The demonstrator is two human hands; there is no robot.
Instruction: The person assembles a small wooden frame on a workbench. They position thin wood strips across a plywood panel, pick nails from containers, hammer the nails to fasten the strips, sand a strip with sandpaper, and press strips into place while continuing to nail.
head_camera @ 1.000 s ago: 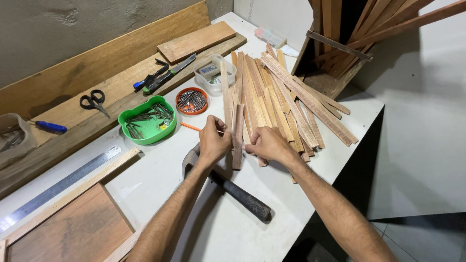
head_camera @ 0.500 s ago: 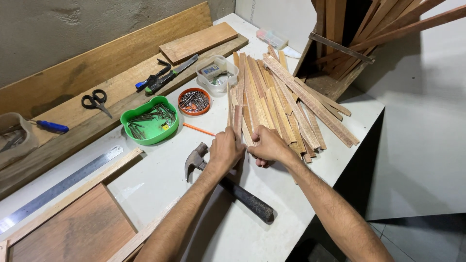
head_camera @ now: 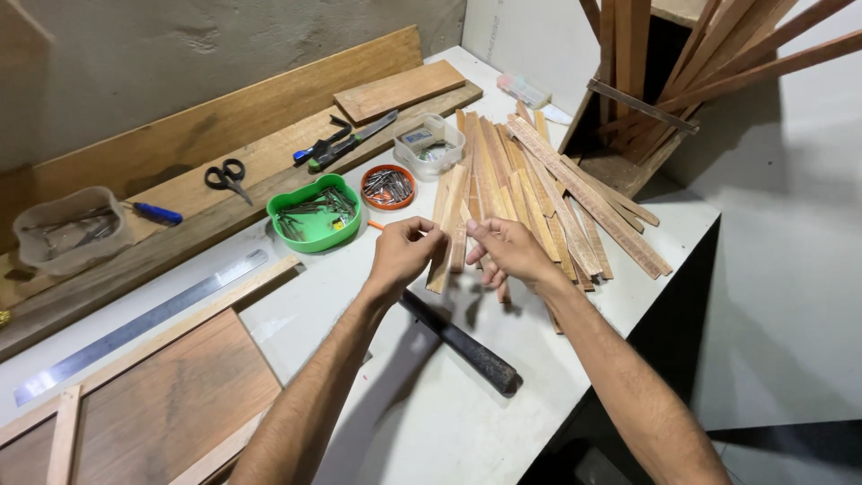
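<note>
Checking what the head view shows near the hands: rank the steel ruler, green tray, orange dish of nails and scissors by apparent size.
1. steel ruler, longest by far, though it is nearer the camera.
2. green tray.
3. and 4. orange dish of nails and scissors: these look alike, so I leave them unranked.

Both forearms reach forward from the lower edge, bare, converging. Left hand (head_camera: 401, 254) raised, fingers curled, thumb and forefinger pinched together. Right hand (head_camera: 507, 250) just beside it, fingertips bunched toward the left (palm half turned down). Hands near, not touching.
</note>
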